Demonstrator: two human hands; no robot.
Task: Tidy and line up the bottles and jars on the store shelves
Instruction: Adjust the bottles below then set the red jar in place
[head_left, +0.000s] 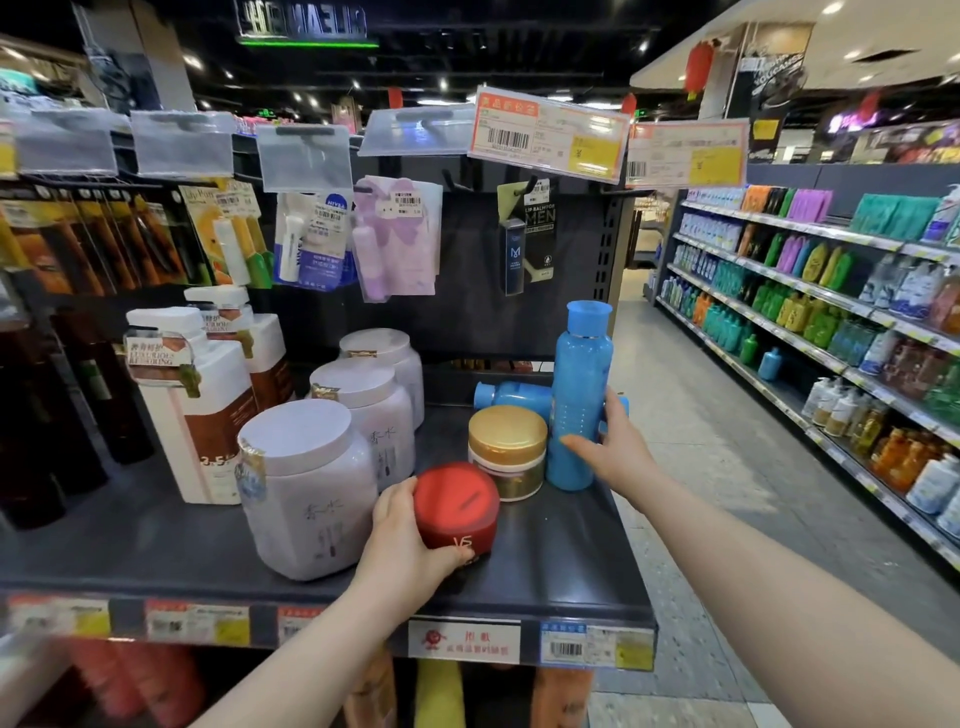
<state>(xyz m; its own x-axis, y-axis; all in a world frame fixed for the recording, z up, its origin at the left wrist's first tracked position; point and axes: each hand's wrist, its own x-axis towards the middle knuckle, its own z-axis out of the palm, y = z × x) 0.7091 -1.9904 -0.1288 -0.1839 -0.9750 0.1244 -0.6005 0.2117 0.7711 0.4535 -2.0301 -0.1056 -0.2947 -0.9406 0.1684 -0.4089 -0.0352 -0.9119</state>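
Note:
My left hand (402, 545) grips a red round jar (457, 506) marked VS near the front of the dark shelf (561, 566). Just behind the red jar stands a jar with a gold lid (508, 447). My right hand (615, 441) holds a tall blue bottle (579, 400) upright at the shelf's right end. A second blue bottle (511, 397) lies on its side behind the gold-lidded jar. Three white round-lidded jars (311, 493) stand in a diagonal row to the left of the red jar.
White pump bottles (192, 405) stand left of the white jars, dark bottles (62, 415) further left. Lip balm packs (311, 239) hang on hooks above. An aisle floor (727, 467) and stocked shelves (831, 322) lie to the right.

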